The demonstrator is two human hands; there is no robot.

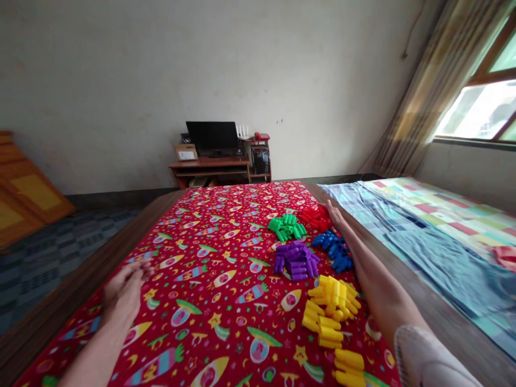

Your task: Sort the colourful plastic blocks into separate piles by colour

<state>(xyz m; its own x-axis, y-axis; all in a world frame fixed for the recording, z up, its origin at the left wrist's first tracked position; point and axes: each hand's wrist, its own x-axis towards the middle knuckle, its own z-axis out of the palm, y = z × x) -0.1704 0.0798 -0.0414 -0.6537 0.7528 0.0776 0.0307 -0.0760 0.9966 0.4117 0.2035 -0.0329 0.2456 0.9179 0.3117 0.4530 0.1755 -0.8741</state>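
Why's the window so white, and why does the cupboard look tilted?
Head view: the window is washed out, likely overexposed against the dimmer wall; the cupboard leans at the left edge, probably wide-lens stretching; the yellow blocks look fairly clear.

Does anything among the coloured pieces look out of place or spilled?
Slightly: the yellow pieces straggle toward the near end of the red cloth, whereas the green, purple, blue and red pieces sit in tighter heaps by colour. No damage shows.
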